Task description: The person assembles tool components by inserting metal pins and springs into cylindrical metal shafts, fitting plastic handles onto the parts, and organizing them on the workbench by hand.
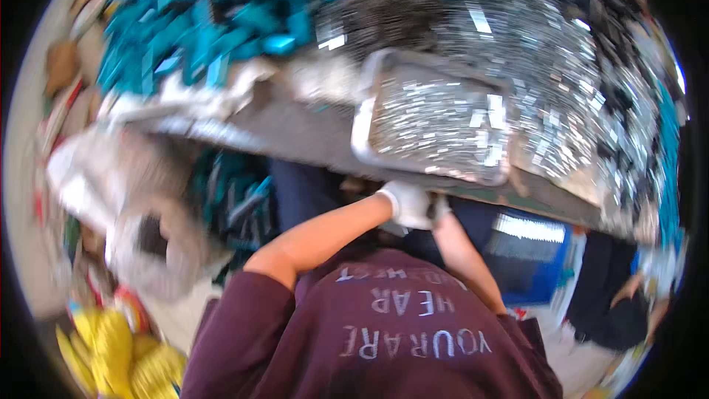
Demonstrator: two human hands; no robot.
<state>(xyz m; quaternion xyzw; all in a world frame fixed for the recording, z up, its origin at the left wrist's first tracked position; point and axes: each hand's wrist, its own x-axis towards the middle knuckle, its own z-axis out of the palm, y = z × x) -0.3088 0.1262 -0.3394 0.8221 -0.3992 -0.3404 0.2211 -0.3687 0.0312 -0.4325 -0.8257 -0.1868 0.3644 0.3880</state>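
My left hand point(406, 205), in a white glove, is held low in front of my body, just below the table's near edge. Right against it is my right hand point(442, 209), mostly hidden behind the left one. Motion blur smears both, and their fingers do not show, so I cannot make out anything between them. Just beyond the hands, a shallow metal tray point(362, 133) rests on the table, filled with many small shiny metal pieces point(436, 129).
A large heap of shiny metal pieces point(546, 81) spreads behind and right of the tray. Teal pieces point(214, 22) pile up at the far left. A pale sack point(125, 199) stands left, above a yellow bundle point(122, 355). A blue bin point(528, 255) sits below the table at right.
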